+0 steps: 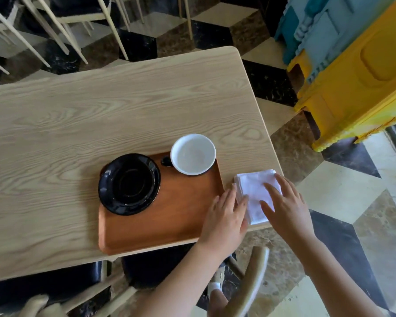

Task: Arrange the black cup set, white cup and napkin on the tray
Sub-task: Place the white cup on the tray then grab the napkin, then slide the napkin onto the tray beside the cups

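Observation:
A brown wooden tray (169, 223) lies on the pale wood table near its front edge. A black saucer (129, 183) rests on the tray's left part and overhangs its left rim. At the tray's far right corner stands a cup (193, 153), white inside, with a black handle showing at its left. A folded white napkin (255, 191) lies on the table just right of the tray. My left hand (225, 216) rests flat over the tray's right rim, fingertips touching the napkin's left edge. My right hand (286, 207) lies flat on the napkin, fingers spread.
The table (78, 124) ends just right of the napkin, with patterned floor beyond. Yellow and blue plastic crates (357, 65) stand at the right. Chairs (55, 26) stand behind the table, and a chair back (254, 282) is below the front edge.

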`<state>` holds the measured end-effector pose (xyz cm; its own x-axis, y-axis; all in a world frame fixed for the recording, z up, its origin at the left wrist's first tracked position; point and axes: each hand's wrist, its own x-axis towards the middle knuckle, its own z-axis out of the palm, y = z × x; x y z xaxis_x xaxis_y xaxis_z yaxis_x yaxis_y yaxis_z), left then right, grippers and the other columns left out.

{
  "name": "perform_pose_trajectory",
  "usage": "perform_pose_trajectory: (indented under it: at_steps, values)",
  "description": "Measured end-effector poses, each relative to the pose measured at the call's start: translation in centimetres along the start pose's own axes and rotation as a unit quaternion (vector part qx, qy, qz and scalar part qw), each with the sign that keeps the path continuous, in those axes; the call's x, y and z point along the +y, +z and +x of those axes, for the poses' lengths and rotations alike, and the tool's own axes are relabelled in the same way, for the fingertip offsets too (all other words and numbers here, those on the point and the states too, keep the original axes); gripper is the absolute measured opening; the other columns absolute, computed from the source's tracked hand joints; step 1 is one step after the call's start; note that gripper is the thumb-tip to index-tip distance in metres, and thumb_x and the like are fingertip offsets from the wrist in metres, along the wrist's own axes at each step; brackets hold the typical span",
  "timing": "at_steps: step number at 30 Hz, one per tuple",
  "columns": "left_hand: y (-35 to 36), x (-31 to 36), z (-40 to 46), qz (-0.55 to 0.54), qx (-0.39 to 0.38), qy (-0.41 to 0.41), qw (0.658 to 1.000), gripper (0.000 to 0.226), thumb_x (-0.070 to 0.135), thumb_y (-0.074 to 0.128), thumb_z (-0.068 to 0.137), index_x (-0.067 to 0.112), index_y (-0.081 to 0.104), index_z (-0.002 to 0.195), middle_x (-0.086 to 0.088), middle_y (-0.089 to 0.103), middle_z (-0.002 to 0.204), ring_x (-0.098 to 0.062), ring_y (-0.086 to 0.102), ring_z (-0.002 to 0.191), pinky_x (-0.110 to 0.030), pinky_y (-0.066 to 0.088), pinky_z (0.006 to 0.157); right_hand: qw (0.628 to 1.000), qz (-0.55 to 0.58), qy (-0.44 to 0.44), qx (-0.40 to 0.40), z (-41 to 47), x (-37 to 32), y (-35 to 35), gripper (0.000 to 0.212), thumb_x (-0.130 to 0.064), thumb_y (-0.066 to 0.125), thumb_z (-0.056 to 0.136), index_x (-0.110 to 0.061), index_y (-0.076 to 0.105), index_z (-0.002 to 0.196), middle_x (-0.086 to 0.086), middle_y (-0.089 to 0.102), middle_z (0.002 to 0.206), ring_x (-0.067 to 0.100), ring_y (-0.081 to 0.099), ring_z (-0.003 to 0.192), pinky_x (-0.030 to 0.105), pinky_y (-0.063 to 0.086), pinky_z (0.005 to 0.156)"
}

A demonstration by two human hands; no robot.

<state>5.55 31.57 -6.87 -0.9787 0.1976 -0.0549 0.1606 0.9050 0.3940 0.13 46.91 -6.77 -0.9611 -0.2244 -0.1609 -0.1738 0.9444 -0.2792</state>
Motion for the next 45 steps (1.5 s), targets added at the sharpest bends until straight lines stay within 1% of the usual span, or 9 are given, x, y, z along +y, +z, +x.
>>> perform_pose_trajectory:
  at_steps: [12, 15, 20, 23, 27, 30, 34, 39, 45]
  values:
    - [1.5, 1.4, 0.5, 0.072, -0.028, -0.008, 0.997, 0.048, 0.025, 0.059, 0.085, 0.020, 0.048, 0.132, -0.027, 0.032, 0.146, -0.031, 0.034, 0.135, -0.048, 0.032, 0.107, 0.953, 0.251, 0.169, 0.002, 1.2, 1.2, -0.8, 0.049, -0.010, 0.058, 0.084, -0.014, 0.044, 0.131, 0.011, 0.065, 0.112, 0.025, 0.058, 0.095, 0.031, 0.044, 0.076]
    - [1.2, 1.2, 0.6, -0.025, -0.049, -0.033, 0.998, 0.048, 0.020, 0.052, 0.089, 0.019, 0.041, 0.136, -0.021, 0.021, 0.152, -0.027, 0.017, 0.142, -0.047, 0.019, 0.113, 0.943, 0.284, 0.174, -0.006, 1.5, 1.4, -1.5, 0.042, -0.008, 0.059, 0.083, -0.020, 0.054, 0.122, 0.005, 0.067, 0.094, 0.015, 0.056, 0.077, 0.024, 0.040, 0.061]
    - [-0.3, 1.1, 0.8, -0.235, -0.011, -0.091, 0.968, 0.043, 0.011, 0.053, 0.089, 0.009, 0.046, 0.131, -0.013, 0.043, 0.141, -0.024, 0.040, 0.130, -0.033, 0.033, 0.108, 0.933, 0.337, 0.129, 0.008, 0.9, 0.6, -3.8, 0.039, -0.006, 0.061, 0.080, -0.038, 0.057, 0.102, -0.002, 0.066, 0.084, 0.006, 0.059, 0.072, 0.021, 0.041, 0.057]
    - [-1.1, 0.8, 0.7, -0.360, 0.019, -0.170, 0.917, 0.046, 0.010, 0.053, 0.090, 0.013, 0.042, 0.134, -0.005, 0.051, 0.135, -0.013, 0.047, 0.124, -0.030, 0.038, 0.105, 0.925, 0.370, 0.084, 0.019, 0.2, -0.8, -5.3, 0.043, -0.005, 0.060, 0.080, -0.043, 0.056, 0.100, 0.002, 0.067, 0.086, 0.014, 0.063, 0.077, 0.028, 0.048, 0.064]
    - [-2.2, 0.2, 0.2, -0.602, 0.005, -0.252, 0.758, 0.055, 0.005, 0.055, 0.089, 0.030, 0.033, 0.133, 0.011, 0.057, 0.120, 0.008, 0.055, 0.107, -0.009, 0.047, 0.083, 0.857, 0.511, 0.060, -0.003, -0.3, -2.4, -6.6, 0.042, 0.003, 0.058, 0.082, -0.032, 0.062, 0.104, 0.007, 0.069, 0.081, 0.017, 0.065, 0.076, 0.030, 0.055, 0.066]
    - [-2.8, -1.0, -0.9, -0.688, 0.002, -0.300, 0.661, 0.048, 0.005, 0.060, 0.087, 0.031, 0.045, 0.124, 0.003, 0.068, 0.105, -0.012, 0.064, 0.102, -0.030, 0.055, 0.084, 0.796, 0.599, 0.081, -0.031, -0.1, -3.1, -6.1, 0.044, 0.008, 0.057, 0.082, -0.030, 0.063, 0.103, -0.006, 0.068, 0.066, 0.010, 0.065, 0.069, 0.024, 0.056, 0.062]
    - [-3.4, -3.2, -3.6, -0.603, 0.053, -0.303, 0.736, 0.067, 0.009, 0.073, 0.076, 0.042, 0.038, 0.123, 0.010, 0.074, 0.097, -0.009, 0.067, 0.095, -0.017, 0.053, 0.072, 0.809, 0.576, 0.111, -0.037, -0.2, -4.2, -3.9, 0.041, 0.008, 0.055, 0.080, -0.027, 0.057, 0.101, 0.002, 0.069, 0.075, 0.020, 0.063, 0.072, 0.037, 0.051, 0.070]
    - [-3.7, -5.0, -6.4, -0.509, 0.068, -0.255, 0.819, 0.050, -0.001, 0.066, 0.080, 0.034, 0.043, 0.108, 0.000, 0.066, 0.110, -0.007, 0.066, 0.095, -0.014, 0.051, 0.073, 0.895, 0.438, 0.064, -0.063, -0.7, -5.9, -0.9, 0.043, 0.003, 0.059, 0.077, -0.039, 0.057, 0.088, -0.007, 0.065, 0.084, 0.012, 0.060, 0.076, 0.026, 0.048, 0.067]
    - [-2.8, -6.4, -7.9, -0.285, 0.063, -0.209, 0.933, 0.046, 0.007, 0.069, 0.080, 0.020, 0.053, 0.121, 0.005, 0.059, 0.122, -0.013, 0.057, 0.111, -0.029, 0.054, 0.088, 0.953, 0.268, -0.043, -0.131, -1.2, -7.7, 2.0, 0.053, -0.008, 0.068, 0.075, -0.023, 0.054, 0.124, 0.001, 0.052, 0.111, 0.017, 0.054, 0.085, 0.020, 0.040, 0.078]
